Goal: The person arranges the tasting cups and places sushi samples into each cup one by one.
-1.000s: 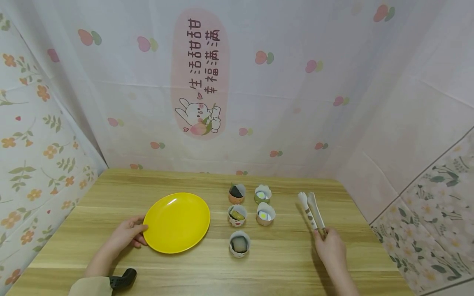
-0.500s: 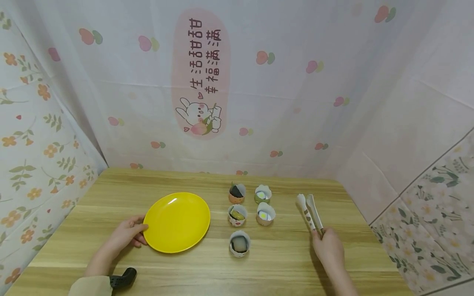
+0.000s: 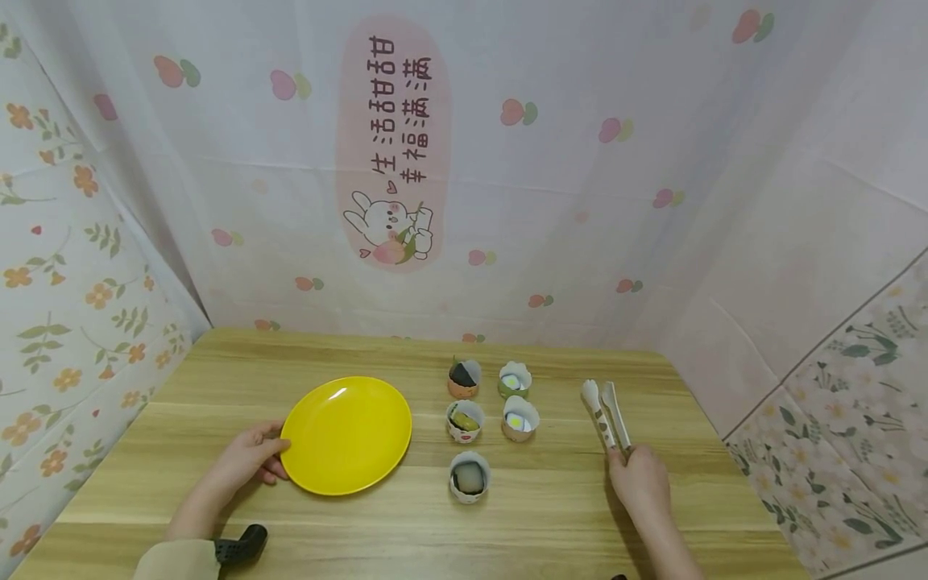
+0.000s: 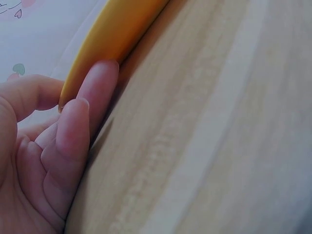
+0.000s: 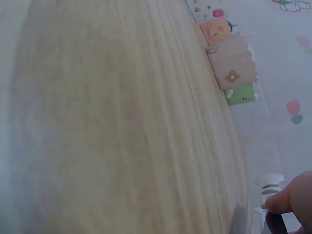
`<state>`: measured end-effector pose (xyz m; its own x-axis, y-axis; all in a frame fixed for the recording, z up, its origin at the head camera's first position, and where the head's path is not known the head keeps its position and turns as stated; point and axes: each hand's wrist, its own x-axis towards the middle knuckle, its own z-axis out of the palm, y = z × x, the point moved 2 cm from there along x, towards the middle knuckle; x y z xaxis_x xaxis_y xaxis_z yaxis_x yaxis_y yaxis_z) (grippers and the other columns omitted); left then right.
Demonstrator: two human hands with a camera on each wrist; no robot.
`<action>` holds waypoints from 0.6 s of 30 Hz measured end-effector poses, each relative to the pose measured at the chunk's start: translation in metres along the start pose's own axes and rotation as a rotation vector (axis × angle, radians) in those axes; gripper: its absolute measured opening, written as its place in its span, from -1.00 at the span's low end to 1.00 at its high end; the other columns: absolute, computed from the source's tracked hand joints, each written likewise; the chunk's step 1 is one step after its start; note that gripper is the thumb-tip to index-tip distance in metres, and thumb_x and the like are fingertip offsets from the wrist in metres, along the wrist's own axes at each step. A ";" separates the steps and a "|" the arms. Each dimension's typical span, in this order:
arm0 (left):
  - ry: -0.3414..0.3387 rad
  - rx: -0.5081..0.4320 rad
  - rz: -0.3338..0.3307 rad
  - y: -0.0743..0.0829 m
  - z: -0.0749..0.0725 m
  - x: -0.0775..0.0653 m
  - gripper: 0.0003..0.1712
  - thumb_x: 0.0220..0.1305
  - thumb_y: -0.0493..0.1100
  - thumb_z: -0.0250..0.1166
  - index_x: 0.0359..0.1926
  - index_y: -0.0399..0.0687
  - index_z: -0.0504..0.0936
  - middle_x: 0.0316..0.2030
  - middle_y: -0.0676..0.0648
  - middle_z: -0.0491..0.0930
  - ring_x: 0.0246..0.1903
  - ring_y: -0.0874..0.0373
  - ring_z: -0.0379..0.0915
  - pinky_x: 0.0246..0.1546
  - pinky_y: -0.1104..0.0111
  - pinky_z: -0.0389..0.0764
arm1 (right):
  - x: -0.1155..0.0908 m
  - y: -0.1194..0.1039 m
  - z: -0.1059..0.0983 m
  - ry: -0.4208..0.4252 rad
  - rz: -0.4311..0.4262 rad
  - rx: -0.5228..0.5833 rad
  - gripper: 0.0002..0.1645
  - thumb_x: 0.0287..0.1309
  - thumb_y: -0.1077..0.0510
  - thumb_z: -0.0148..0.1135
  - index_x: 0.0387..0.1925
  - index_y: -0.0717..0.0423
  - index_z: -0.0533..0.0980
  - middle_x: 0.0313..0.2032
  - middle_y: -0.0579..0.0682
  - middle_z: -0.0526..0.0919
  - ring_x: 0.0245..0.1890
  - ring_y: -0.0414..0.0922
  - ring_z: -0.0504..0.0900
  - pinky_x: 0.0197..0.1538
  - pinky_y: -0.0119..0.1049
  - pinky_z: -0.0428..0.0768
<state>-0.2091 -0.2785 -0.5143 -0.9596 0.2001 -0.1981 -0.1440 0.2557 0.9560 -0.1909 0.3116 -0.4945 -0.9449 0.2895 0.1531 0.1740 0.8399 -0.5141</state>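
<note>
My left hand [image 3: 250,457] pinches the left rim of a round yellow plate [image 3: 348,435], thumb on top and fingers under the edge. In the left wrist view, fingertips [image 4: 100,85] press against the underside of the plate [image 4: 117,34]. On the right, my right hand [image 3: 641,483] grips the handle end of white tongs [image 3: 602,415] with brown spots, their two arms slightly apart and tips pointing to the back. Between the hands stand several small paper cups; one at the front holds a greyish rounded piece [image 3: 469,478]. The right wrist view shows only part of the hand [image 5: 295,197].
A cup with a yellow-green piece [image 3: 464,419] stands behind the front one, and an orange cup [image 3: 464,388] with something dark behind that. Two cups [image 3: 518,435] to their right hold white-and-yellow pieces. Patterned cloth [image 3: 551,201] hangs behind the wooden table [image 3: 544,515].
The right hand has shifted slightly left and the arms of the tongs have spread a little. The left hand and the plate have stayed in place.
</note>
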 end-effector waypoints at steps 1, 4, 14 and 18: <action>0.000 0.001 -0.001 0.000 0.000 0.000 -0.31 0.41 -0.22 0.04 0.33 -0.63 0.00 -0.41 -0.16 0.58 -0.50 0.01 0.56 -0.51 0.30 0.63 | 0.000 0.000 0.000 0.001 0.000 -0.006 -0.59 0.24 0.11 0.13 -0.36 0.49 0.45 -0.50 0.24 0.44 -0.54 0.10 0.45 -0.58 -0.12 0.38; 0.011 -0.001 -0.014 0.000 0.000 0.000 -0.31 0.41 -0.22 0.05 0.34 -0.61 0.01 -0.41 -0.15 0.58 -0.50 0.01 0.55 -0.51 0.31 0.63 | 0.001 0.001 0.001 -0.005 0.002 -0.019 -0.61 0.22 0.10 0.14 -0.42 0.46 0.45 -0.52 0.22 0.43 -0.55 0.10 0.44 -0.58 -0.12 0.37; 0.015 -0.006 -0.010 0.000 0.000 0.001 -0.30 0.41 -0.21 0.05 0.34 -0.61 0.01 -0.41 -0.16 0.58 -0.50 0.02 0.55 -0.51 0.31 0.63 | 0.002 -0.003 0.002 -0.027 -0.026 -0.081 -0.55 0.18 0.08 0.16 -0.38 0.51 0.41 -0.43 0.37 0.44 -0.33 0.33 0.44 -0.27 0.13 0.37; 0.008 -0.003 -0.015 0.000 -0.001 0.001 -0.29 0.41 -0.21 0.06 0.34 -0.62 0.00 -0.40 -0.16 0.59 -0.51 0.02 0.56 -0.51 0.31 0.63 | 0.001 -0.005 0.001 -0.041 -0.018 -0.095 -0.54 0.17 0.07 0.17 -0.37 0.51 0.41 -0.41 0.38 0.44 -0.30 0.35 0.44 -0.25 0.14 0.38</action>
<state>-0.2100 -0.2796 -0.5142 -0.9594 0.1883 -0.2102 -0.1587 0.2557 0.9536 -0.1927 0.3069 -0.4922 -0.9583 0.2567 0.1255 0.1809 0.8850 -0.4290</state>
